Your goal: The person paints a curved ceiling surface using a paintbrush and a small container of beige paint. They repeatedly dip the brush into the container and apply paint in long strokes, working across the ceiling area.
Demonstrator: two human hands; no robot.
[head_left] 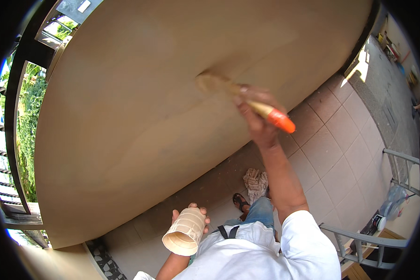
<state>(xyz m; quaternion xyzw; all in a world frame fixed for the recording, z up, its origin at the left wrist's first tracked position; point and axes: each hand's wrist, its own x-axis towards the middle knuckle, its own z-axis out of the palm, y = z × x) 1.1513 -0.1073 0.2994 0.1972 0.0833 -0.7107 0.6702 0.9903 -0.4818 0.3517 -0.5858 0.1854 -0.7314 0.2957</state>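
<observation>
My right hand (256,122) grips a paintbrush (264,110) by its pale handle, which ends in an orange tip. The bristles touch the broad beige wall (140,102); motion blurs the brush head and part of the hand. Darker, damp-looking patches show around the brush. Low in front of my body, my left hand (204,218) is wrapped round a cream-coloured cup (185,228), tilted with its mouth toward me. Paint-like streaks coat its outside. How much is in the cup I cannot tell.
A crumpled patterned cloth (255,184) lies on the tiled floor (326,144) by my sandalled foot (241,202). At right are a grey metal ladder (364,240), a clear plastic bottle (394,203) and a white tub (379,222). A dark-framed opening (18,116) with bars borders the wall's left.
</observation>
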